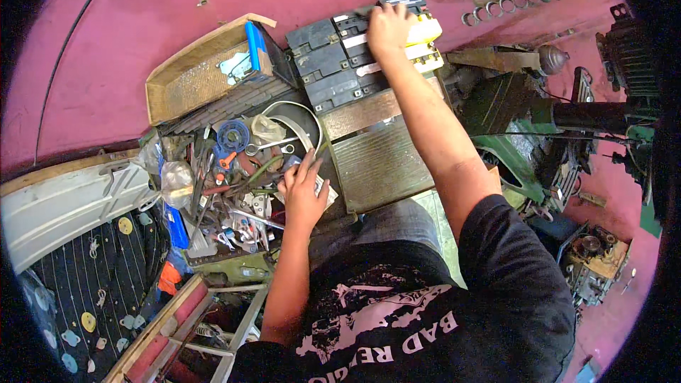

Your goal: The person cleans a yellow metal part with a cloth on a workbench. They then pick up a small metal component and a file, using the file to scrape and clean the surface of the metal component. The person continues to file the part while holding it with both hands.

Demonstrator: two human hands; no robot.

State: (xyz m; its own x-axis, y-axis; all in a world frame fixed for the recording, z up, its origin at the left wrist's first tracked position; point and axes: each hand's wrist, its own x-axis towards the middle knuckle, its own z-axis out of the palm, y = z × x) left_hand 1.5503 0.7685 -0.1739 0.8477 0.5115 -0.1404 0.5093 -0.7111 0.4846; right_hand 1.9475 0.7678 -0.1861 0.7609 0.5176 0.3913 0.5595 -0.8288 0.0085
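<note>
Rows of small black batteries [330,64] stand against the wall, the right-hand ones with yellow sides. My right arm stretches across to them, and my right hand [389,30] is closed over the top of a black-and-yellow battery [423,28] in the back right part of the group. Its fingertips are partly hidden. My left hand [305,195] has its fingers apart, lying at the right edge of a heap of tools, over a pale printed item [328,193] half covered by it. Close by are a curved white strip [317,122] and a combination wrench [272,146].
A cardboard tray [170,92] with a blue item sits left of the batteries. A ribbed metal surface [379,163] lies before me. Machinery [560,110] stands at right, a wooden-and-metal frame [177,333] at lower left. Rings [507,6] hang on the pink wall.
</note>
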